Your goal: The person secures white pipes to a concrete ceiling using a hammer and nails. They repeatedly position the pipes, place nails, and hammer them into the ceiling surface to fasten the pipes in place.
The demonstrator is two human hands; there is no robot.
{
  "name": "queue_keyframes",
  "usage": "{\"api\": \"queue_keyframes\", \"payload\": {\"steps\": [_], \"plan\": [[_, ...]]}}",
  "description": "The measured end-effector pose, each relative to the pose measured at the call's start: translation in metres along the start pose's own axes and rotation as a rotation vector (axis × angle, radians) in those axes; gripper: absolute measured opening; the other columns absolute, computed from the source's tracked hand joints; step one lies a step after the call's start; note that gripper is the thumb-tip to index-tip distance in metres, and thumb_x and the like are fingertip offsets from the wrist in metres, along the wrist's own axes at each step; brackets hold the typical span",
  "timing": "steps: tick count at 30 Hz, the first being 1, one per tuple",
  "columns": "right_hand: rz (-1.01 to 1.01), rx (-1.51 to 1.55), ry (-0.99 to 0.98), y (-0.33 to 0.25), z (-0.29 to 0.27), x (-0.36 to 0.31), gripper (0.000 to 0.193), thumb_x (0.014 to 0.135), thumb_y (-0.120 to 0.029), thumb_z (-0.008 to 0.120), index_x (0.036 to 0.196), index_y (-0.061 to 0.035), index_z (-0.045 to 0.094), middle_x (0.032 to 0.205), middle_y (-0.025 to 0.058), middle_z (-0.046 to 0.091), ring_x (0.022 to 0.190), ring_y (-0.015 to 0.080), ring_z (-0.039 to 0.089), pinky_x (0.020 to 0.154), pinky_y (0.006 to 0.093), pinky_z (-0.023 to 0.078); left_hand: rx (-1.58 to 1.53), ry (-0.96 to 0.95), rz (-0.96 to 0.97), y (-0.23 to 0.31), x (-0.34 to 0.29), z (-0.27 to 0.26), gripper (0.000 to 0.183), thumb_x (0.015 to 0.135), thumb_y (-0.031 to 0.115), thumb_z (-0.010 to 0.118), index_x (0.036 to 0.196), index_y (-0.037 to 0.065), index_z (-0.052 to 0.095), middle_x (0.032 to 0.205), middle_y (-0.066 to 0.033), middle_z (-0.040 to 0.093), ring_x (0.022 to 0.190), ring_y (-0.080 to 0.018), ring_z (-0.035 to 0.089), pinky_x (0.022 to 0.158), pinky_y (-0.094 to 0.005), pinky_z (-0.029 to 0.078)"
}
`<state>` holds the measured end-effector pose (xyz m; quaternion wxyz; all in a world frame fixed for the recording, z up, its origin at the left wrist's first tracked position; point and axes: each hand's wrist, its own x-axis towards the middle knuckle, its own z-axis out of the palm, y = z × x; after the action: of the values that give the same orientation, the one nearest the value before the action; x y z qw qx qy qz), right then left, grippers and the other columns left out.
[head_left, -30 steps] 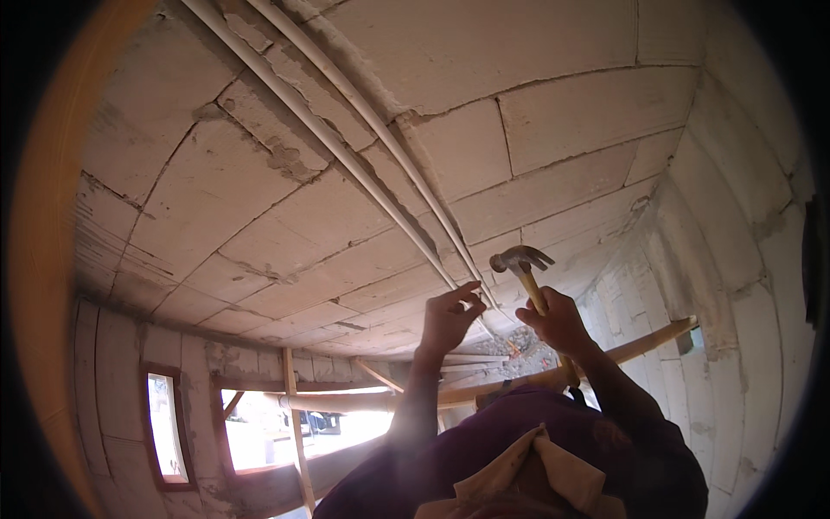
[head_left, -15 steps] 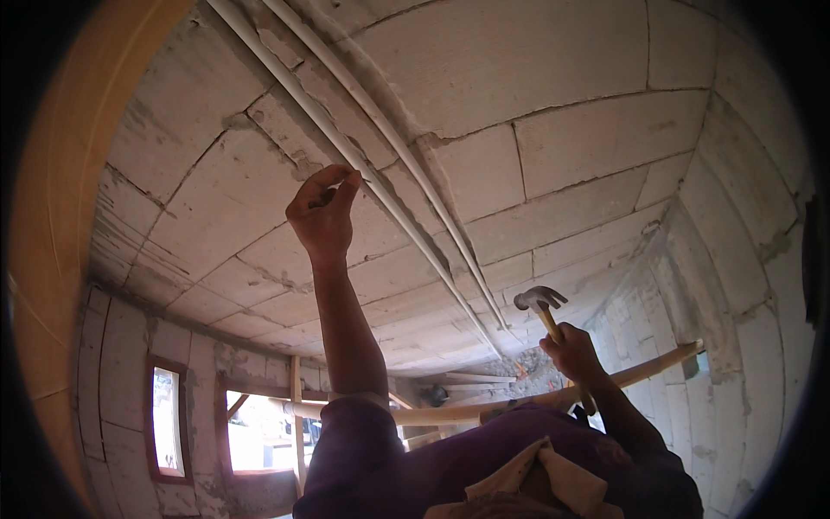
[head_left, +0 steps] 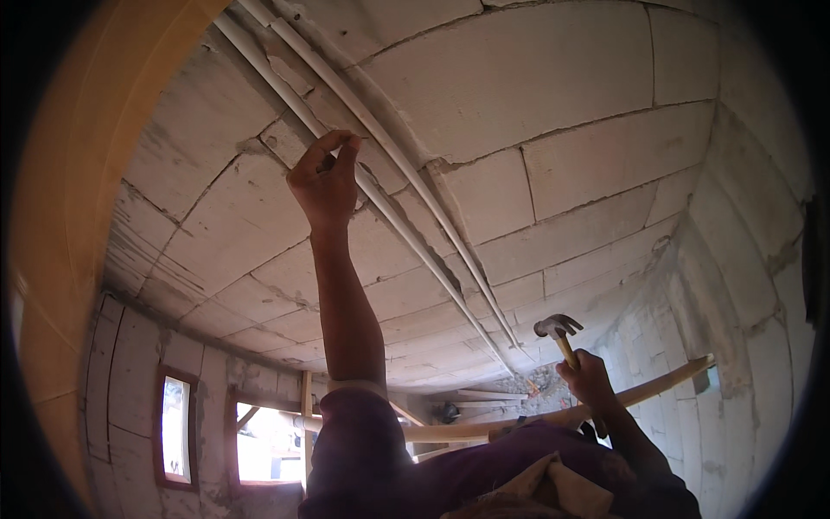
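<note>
We list one claw hammer, right, its handle gripped in our closed right hand. Left hand: pinched on a thin piece, too small to identify, near two pale pipes.

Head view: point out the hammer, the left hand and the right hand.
Hammer [head_left: 557, 326]: head view, on its metal head.
Left hand [head_left: 325, 188]: head view, on its middle, below the pinched fingertips.
Right hand [head_left: 590, 379]: head view, on its middle.
</note>
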<state>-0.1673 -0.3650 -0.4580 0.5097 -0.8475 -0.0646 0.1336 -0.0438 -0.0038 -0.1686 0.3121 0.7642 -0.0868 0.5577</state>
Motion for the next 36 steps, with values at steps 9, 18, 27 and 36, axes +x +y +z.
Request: {"api": "queue_keyframes", "payload": {"steps": [9, 18, 27, 36], "plan": [[-0.008, 0.021, -0.012, 0.009, 0.001, 0.0, 0.029, 0.083, -0.024, 0.067, 0.079, 0.0028, 0.058, 0.067, 0.0164, 0.062, 0.063, 0.0269, 0.064, 0.061, 0.0369, 0.048, 0.168, -0.069, 0.164, 0.001, 0.005, 0.005, 0.01, 0.082, 0.006, 0.073, 0.092, 0.005, 0.074, 0.073, 0.0047, 0.067, 0.053, 0.0003, 0.043, 0.049, -0.0181, 0.036], [0.003, 0.034, -0.027, 0.01, 0.001, 0.001, 0.032, 0.083, -0.026, 0.067, 0.076, 0.0029, 0.055, 0.064, 0.0171, 0.06, 0.06, 0.0268, 0.062, 0.059, 0.0379, 0.047, 0.298, -0.083, 0.374, -0.007, 0.0, 0.005, 0.008, 0.082, 0.003, 0.072, 0.089, 0.005, 0.071, 0.085, -0.0077, 0.072, 0.063, -0.0085, 0.063, 0.05, -0.0214, 0.045], [-0.191, 0.057, 0.14, -0.035, -0.013, 0.031, 0.029, 0.084, -0.025, 0.065, 0.078, 0.0009, 0.055, 0.062, 0.0145, 0.058, 0.057, 0.024, 0.06, 0.056, 0.0363, 0.045, 0.188, -0.101, 0.484, -0.016, 0.002, 0.009, 0.009, 0.079, -0.003, 0.071, 0.087, 0.002, 0.071, 0.083, -0.0084, 0.071, 0.068, -0.0118, 0.067, 0.053, -0.0216, 0.05], [-0.394, 0.222, 0.16, -0.137, -0.039, 0.077, 0.033, 0.092, -0.031, 0.06, 0.082, -0.0002, 0.053, 0.058, 0.0089, 0.053, 0.052, 0.0149, 0.049, 0.051, 0.0324, 0.04, 0.163, 0.044, 0.448, -0.025, -0.008, 0.018, 0.012, 0.077, -0.004, 0.074, 0.086, 0.001, 0.07, 0.084, -0.0102, 0.071, 0.071, -0.0144, 0.068, 0.057, -0.0242, 0.053]]}}
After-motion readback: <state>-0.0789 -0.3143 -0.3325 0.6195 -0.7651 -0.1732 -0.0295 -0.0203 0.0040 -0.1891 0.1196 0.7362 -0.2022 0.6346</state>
